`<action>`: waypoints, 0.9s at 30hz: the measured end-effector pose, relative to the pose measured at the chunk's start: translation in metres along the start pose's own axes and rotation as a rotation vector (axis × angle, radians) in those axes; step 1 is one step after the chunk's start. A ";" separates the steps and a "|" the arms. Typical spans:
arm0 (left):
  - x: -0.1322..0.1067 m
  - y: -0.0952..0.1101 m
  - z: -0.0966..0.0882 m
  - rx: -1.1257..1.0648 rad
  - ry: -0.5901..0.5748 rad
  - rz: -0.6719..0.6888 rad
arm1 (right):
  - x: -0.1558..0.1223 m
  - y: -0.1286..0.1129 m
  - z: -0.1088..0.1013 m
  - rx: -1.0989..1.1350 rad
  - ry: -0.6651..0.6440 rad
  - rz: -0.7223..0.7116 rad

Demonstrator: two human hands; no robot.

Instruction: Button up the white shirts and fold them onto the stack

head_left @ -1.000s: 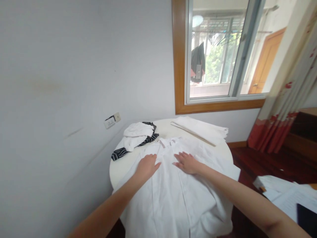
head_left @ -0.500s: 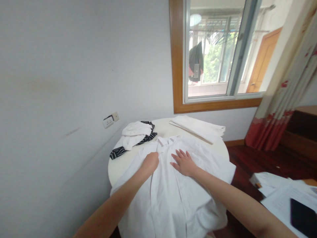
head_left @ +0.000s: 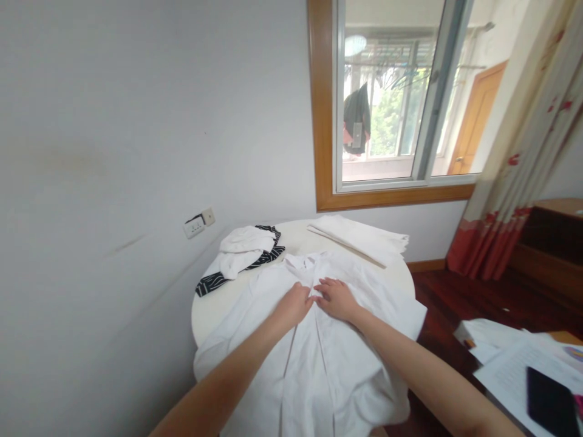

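A white shirt (head_left: 319, 364) lies spread front-up on a round white table (head_left: 214, 303), its collar (head_left: 303, 261) toward the wall. Both my hands rest on its chest just below the collar, meeting at the centre placket. My left hand (head_left: 295, 304) is curled, its fingertips pinching the fabric at the placket. Beside it, touching fingertip to fingertip, my right hand (head_left: 337, 298) lies flat on the cloth with the fingers stretched toward the left hand.
A white garment with black-and-white striped trim (head_left: 241, 255) lies bunched at the table's far left. A folded white cloth (head_left: 364, 240) sits at the far right under the window. Papers and a dark phone (head_left: 549, 397) lie lower right. A curtain (head_left: 514, 182) hangs at right.
Both hands have slid inward on the shirt and now meet at the placket. The left hand went from flat to curled. The view shifted slightly.
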State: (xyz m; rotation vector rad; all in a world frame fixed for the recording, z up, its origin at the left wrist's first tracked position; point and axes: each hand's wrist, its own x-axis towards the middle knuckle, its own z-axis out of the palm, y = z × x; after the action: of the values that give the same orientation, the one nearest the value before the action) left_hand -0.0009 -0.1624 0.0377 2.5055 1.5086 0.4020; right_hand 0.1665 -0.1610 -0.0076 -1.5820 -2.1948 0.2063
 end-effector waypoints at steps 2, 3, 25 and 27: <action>-0.026 0.000 0.001 0.076 0.039 0.025 | 0.003 0.003 -0.002 0.015 0.033 -0.003; -0.039 0.002 0.001 0.104 0.044 0.020 | 0.005 0.004 -0.004 0.016 0.037 -0.007; -0.147 0.070 0.023 0.046 -0.163 0.466 | 0.110 0.009 0.000 -0.069 -0.103 0.236; -0.149 0.067 0.026 0.110 -0.219 0.592 | 0.110 0.007 0.002 -0.085 -0.088 0.229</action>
State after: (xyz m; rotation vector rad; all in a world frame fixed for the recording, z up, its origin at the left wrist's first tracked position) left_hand -0.0025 -0.3261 0.0133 2.9362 0.7089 0.1147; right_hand 0.1434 -0.0554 0.0159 -1.9064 -2.1079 0.2574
